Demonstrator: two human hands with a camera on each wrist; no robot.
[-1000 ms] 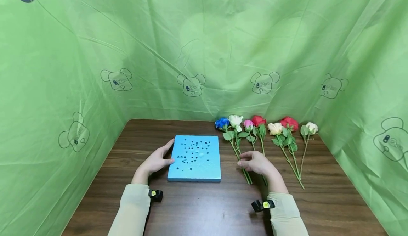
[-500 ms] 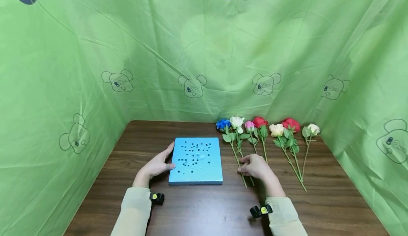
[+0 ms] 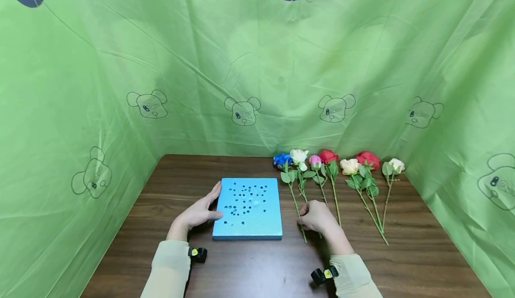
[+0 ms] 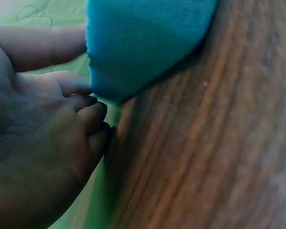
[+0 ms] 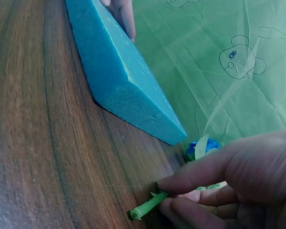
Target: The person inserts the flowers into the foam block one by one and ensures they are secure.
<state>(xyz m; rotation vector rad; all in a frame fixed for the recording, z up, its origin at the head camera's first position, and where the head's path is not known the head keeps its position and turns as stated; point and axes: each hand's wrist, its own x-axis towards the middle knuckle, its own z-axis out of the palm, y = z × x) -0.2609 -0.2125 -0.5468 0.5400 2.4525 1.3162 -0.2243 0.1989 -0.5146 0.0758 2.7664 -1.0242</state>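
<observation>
My left hand rests against the left side of a blue foam block with many small holes in its top. In the left wrist view its thumb and fingertips meet the edge of the foam. With thumb and fingers, my right hand pinches the green stem of a blue artificial rose lying right of the block. The cut stem end pokes out past the fingertips in the right wrist view. A white rose lies beside it, its stem partly hidden by the hand.
Right of the hand lie a pink rose, a red rose, a cream rose, another red rose and a small white rose. Green cloth hangs around the brown wooden table.
The right hand has shifted left and nearer, drawing the blue rose's stem end left, apart from the white rose's stem. The left hand stays at the block.
</observation>
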